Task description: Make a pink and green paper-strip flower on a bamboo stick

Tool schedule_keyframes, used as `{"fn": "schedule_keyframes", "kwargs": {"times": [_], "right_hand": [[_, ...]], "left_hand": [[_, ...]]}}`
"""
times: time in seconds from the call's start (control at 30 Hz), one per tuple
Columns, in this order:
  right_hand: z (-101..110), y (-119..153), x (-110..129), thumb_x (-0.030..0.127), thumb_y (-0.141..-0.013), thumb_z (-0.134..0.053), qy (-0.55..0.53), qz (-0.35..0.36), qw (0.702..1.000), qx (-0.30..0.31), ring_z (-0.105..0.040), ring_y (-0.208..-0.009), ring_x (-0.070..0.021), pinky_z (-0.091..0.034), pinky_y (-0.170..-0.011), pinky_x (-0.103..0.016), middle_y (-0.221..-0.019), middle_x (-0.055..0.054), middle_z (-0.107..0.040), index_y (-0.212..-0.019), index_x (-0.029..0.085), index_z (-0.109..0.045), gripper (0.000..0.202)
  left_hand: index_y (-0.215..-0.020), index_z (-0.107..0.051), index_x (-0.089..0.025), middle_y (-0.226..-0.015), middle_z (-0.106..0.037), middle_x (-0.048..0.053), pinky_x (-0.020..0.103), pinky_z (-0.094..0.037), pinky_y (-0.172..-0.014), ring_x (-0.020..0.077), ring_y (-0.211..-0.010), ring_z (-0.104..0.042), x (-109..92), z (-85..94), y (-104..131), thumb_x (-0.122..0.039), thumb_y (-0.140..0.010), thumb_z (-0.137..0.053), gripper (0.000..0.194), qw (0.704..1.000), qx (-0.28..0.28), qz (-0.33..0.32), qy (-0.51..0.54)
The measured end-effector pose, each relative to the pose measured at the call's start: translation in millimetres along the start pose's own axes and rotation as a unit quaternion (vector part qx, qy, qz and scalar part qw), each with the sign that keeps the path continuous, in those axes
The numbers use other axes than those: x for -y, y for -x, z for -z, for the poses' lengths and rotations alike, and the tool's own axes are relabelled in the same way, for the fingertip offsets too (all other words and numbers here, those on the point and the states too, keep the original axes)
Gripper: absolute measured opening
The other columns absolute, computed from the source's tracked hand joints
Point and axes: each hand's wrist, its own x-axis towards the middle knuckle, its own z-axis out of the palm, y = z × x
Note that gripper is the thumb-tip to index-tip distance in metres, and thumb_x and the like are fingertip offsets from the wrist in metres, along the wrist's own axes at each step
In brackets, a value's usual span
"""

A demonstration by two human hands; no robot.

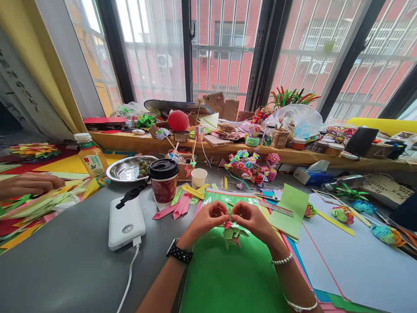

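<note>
My left hand (210, 218) and my right hand (249, 218) meet above a green folder (234, 278). Between them hangs a folded paper flower (232, 237) in light green and pink, its pointed petals spread downward. Thumb and fingertips of each hand pinch its upper part, where a pink piece shows. My fingers hide some of the folds there. Loose pink folded strips (183, 205) lie left of my left hand, with yellow and green ones around them. Beyond my right hand rest a ruler (276, 208) and a light green paper sheet (293, 206).
Left stand a white power bank (126, 222) with a cable, a lidded cup (163, 181), a metal plate (122, 168) and a juice bottle (91, 157). Another person's hand (32, 184) is over paper strips at far left. White boards (365, 261) and paper flowers (342, 215) lie right.
</note>
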Motion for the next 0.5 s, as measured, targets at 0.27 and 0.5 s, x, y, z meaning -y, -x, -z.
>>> {"fn": "schedule_keyframes", "kwargs": {"times": [0.27,0.5], "right_hand": [[-6.3,-3.7,-12.1,0.025,-0.073,-0.056,0.074,0.041,0.996,-0.043,-0.056,-0.061,-0.0122,-0.048,-0.057,-0.025,-0.067,0.0,-0.058,-0.073,0.017,-0.053,0.009],[-1.7,-1.2,-6.7,0.024,-0.073,-0.056,0.075,0.038,0.996,-0.018,-0.058,-0.064,-0.0136,-0.049,-0.06,-0.026,-0.07,-0.001,-0.061,-0.076,0.017,-0.054,0.008]], "left_hand": [[-0.071,-0.049,-0.017,-0.061,-0.052,-0.004,0.023,-0.042,-0.055,0.0112,-0.059,-0.054,5.5,-2.4,-1.9,-0.034,-0.064,-0.065,0.025,0.997,-0.055,-0.01,-0.054],[-0.069,-0.049,-0.016,-0.064,-0.053,-0.003,0.024,-0.043,-0.056,0.0113,-0.06,-0.054,-0.9,-2.4,1.2,-0.03,-0.066,-0.063,0.02,0.996,-0.047,-0.023,-0.078]]}}
